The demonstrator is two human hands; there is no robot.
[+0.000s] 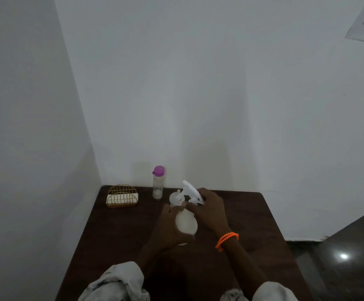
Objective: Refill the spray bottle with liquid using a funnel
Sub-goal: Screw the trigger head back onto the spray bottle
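A translucent white spray bottle (186, 223) stands on the dark wooden table (116, 240). My left hand (168, 227) grips its body from the left. My right hand (209, 210) holds the white trigger spray head (191, 191) at the bottle's neck, and the head is tilted. A small white funnel (176, 198) lies just behind the bottle. A tall clear bottle with a purple cap (158, 183), with a little pale content at its bottom, stands near the wall.
A gold wire holder with white napkins (122, 196) sits at the back left corner of the table. White walls close in behind and to the left. A dark glossy floor (348, 257) lies to the right of the table.
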